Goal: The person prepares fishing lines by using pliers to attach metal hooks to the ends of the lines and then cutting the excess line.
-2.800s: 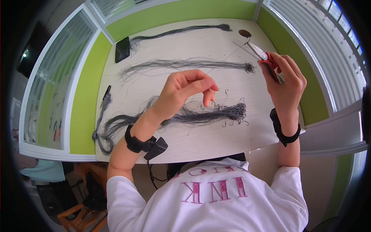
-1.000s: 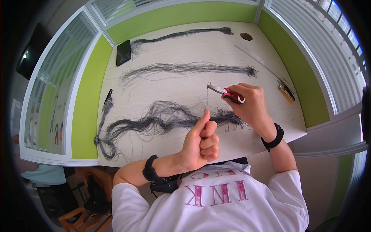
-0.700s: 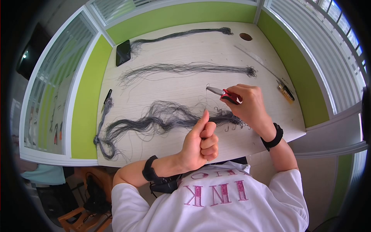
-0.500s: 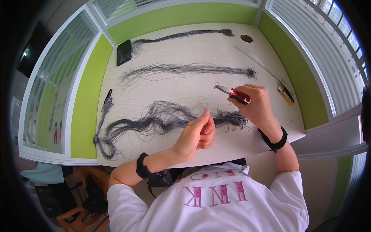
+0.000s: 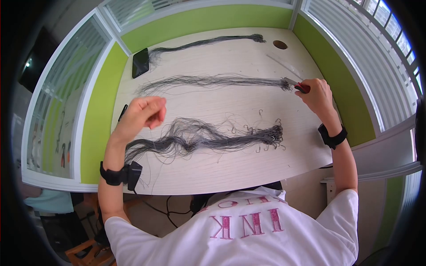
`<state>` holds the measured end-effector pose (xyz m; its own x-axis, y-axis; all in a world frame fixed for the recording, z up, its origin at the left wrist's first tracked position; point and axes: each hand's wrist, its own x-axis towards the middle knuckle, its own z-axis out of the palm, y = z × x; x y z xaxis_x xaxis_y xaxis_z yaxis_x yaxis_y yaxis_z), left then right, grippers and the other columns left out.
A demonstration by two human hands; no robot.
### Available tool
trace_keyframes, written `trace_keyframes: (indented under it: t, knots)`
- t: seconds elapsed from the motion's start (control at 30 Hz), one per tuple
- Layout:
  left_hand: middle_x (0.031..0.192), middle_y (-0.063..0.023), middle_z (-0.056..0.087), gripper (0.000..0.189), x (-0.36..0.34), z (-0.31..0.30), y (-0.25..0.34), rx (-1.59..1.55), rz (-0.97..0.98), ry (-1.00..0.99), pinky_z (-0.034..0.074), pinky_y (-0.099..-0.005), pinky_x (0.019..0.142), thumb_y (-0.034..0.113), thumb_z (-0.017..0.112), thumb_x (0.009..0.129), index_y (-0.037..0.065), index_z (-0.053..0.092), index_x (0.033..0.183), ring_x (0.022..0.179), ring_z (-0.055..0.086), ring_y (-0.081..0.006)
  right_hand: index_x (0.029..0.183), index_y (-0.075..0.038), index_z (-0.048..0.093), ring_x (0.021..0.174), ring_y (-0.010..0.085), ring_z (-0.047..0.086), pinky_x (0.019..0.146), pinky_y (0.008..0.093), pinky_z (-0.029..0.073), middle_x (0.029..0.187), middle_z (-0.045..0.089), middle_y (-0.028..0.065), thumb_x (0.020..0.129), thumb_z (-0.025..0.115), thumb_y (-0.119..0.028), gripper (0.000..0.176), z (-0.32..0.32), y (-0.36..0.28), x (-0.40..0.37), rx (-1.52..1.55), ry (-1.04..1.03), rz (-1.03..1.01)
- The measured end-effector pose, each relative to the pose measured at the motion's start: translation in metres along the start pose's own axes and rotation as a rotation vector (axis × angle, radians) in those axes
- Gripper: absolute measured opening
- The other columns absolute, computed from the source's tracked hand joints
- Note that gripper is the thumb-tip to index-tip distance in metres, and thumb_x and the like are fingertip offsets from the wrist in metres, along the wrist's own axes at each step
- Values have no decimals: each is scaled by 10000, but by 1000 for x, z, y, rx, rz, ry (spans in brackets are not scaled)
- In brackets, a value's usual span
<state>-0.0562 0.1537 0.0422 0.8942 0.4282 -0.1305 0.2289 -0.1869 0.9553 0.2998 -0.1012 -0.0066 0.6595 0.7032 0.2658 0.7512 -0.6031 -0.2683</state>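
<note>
My right hand point(image 5: 317, 95) is closed around red-handled pliers point(image 5: 303, 88). Their metal jaws reach the hook end of the middle bundle of dark fishing lines point(image 5: 213, 80); whether they grip a hook there is too small to tell. Over the table's left side, my left hand point(image 5: 144, 113) is closed with fingertips pinched together; any thin line in them cannot be made out. Below it runs a thicker, tangled bundle of lines point(image 5: 199, 141), with a cluster of metal fish hooks point(image 5: 274, 135) at its right end. Several loose hooks lie around that cluster.
A third bundle point(image 5: 204, 43) lies at the back, beside a black phone point(image 5: 140, 63). A round hole point(image 5: 280, 44) and a thin clear rod point(image 5: 284, 65) are at the back right. Green partition walls point(image 5: 208, 20) enclose the table point(image 5: 230, 170).
My right hand moved up and right with the pliers, from above the front bundle to the middle bundle's hook end. My left hand moved left and up, away from the front bundle.
</note>
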Motion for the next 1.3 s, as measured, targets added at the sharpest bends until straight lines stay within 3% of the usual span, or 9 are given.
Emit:
trace_keyframes:
  t: [0.17, 0.6, 0.8, 0.9, 0.97, 1.07, 1.1, 1.2, 1.3]
  knots:
    - [584, 63, 447, 373, 44, -70, -47, 127, -101, 207, 274, -187, 499, 339, 526, 1002, 66, 610, 761, 519, 361, -26, 876, -92, 759, 718, 320, 665, 663, 391, 533, 761, 687, 135, 691, 784, -141, 192, 14, 14, 9, -93, -26, 4]
    - [646, 25, 506, 359, 111, -78, -121, 467, 45, 359, 323, -242, 574, 307, 584, 957, -10, 687, 826, 612, 398, -67, 823, -57, 741, 793, 344, 673, 706, 408, 539, 781, 683, 157, 640, 767, -164, 214, 9, 18, 16, -232, -125, -1]
    - [662, 11, 550, 327, 109, -81, -125, 501, 25, 395, 347, -251, 588, 291, 610, 940, -13, 690, 848, 629, 428, -72, 814, -3, 712, 646, 281, 625, 639, 355, 489, 678, 631, 144, 641, 789, -266, 325, -13, 31, 14, -71, -238, -5]
    - [704, -24, 602, 298, 107, -77, -121, 444, 64, 431, 404, -260, 614, 273, 631, 924, -18, 683, 892, 642, 491, -88, 855, 20, 691, 618, 145, 522, 649, 275, 460, 658, 542, 49, 729, 724, -300, 346, -21, 38, 16, 284, -401, 85]
    - [897, -80, 651, 262, 100, -74, -116, 665, 139, 551, 461, -300, 736, 261, 650, 907, 4, 677, 947, 792, 583, -166, 922, 19, 690, 669, 140, 540, 675, 264, 468, 722, 569, 49, 772, 686, -290, 343, -24, 31, 5, 552, -428, 148]
    - [1109, -110, 612, 244, 93, -78, -119, 1075, 457, 785, 449, -357, 865, 265, 656, 897, 33, 673, 971, 982, 571, -265, 1057, 19, 673, 774, 133, 568, 729, 255, 483, 854, 609, 59, 847, 613, -256, 351, -14, 22, -14, 954, -458, 205]
    - [1170, -108, 574, 235, 85, -67, -108, 1146, 408, 847, 407, -388, 946, 272, 659, 893, 57, 669, 986, 1091, 521, -306, 1125, 22, 658, 828, 131, 577, 757, 256, 490, 923, 622, 69, 879, 579, -231, 362, -10, 17, -19, 1086, -458, 188]
    - [1162, -106, 593, 180, 66, -25, -69, 1303, 528, 945, 412, -386, 965, 202, 676, 878, 47, 671, 970, 1110, 545, -284, 1185, 28, 634, 866, 137, 592, 776, 275, 499, 965, 635, 93, 898, 550, -202, 376, -14, -13, -39, 1320, -438, 200]
    - [1119, -82, 602, 96, 54, 21, -46, 788, 560, 603, 453, -362, 914, 113, 689, 857, 42, 678, 920, 1050, 578, -251, 1230, 21, 610, 900, 131, 592, 780, 268, 489, 949, 645, 84, 927, 535, -226, 399, -14, -19, -46, 1230, -463, 72]
